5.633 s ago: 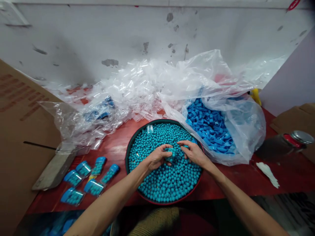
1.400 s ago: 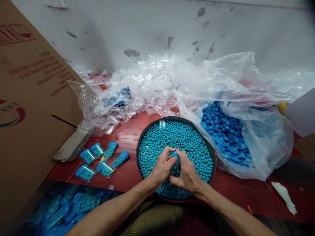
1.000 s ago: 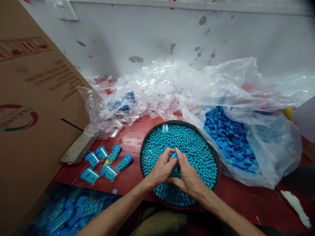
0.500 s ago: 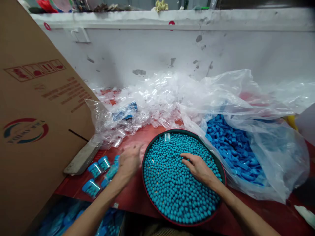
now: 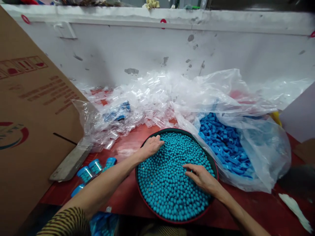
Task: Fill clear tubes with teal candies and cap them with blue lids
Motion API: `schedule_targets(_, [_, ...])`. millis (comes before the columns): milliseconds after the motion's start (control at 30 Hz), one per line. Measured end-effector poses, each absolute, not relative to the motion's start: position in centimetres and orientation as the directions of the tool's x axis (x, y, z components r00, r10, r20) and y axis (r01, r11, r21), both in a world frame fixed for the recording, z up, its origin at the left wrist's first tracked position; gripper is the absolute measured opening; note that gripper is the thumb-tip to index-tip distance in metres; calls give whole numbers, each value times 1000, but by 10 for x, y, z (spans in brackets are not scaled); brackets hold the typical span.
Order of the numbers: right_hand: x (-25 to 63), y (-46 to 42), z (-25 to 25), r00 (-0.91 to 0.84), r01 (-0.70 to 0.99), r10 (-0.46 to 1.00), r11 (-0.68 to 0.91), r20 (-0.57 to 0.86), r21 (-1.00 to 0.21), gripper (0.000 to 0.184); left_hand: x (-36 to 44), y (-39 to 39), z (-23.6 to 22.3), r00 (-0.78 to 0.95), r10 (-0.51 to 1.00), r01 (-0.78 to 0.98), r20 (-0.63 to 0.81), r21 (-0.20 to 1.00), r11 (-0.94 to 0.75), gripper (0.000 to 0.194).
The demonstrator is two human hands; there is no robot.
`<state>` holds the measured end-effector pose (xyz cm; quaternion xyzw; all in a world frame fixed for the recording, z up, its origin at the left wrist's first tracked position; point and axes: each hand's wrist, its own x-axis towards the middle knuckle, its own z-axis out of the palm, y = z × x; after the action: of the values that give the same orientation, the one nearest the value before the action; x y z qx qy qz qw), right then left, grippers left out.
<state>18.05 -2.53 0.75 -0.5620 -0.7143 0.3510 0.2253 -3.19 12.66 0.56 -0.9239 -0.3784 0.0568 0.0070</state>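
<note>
A round dark-rimmed tub (image 5: 213,164) full of turquoise beads (image 5: 172,190) stands before me. My left hand (image 5: 152,146) is at its far left side with the fingers curled closed. They cover the spot where a small clear plastic container lay on the beads; whatever they hold is hidden. Over the right half of the beads is my right hand (image 5: 200,177), thumb and fingers apart, nothing between them. Left of the tub lie several small clear bottles (image 5: 85,174) with blue caps and turquoise beads inside. My left forearm partly hides them.
Clear plastic pieces (image 5: 147,95) are heaped along the wall. A clear bag (image 5: 268,154) of blue caps (image 5: 223,144) touches the tub's right side. A cardboard box (image 5: 36,108) and grey block (image 5: 71,164) stand left. Filled bottles (image 5: 104,224) lie below the table edge.
Both hands worked together on a blue-capped bottle, then parted. My left hand went to the bottles on the left, then back to the tub's far left. My right hand stayed above the beads.
</note>
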Motion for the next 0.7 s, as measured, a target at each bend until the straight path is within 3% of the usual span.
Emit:
schedule_targets(467, [207,-26,9,-204,701,978,109,-53,-705,29,-27,94,27,737,628,625,-250,-102,-774,28])
schedule_targets(600, [219,-26,16,-156,869,987,115,-46,-482,27,-34,81,32,726,601,620,-334,-62,-782,29])
schedule_targets(700, [217,-24,15,-63,975,974,14,-217,-220,23,-36,67,27,713,574,627,-403,-1,-779,24])
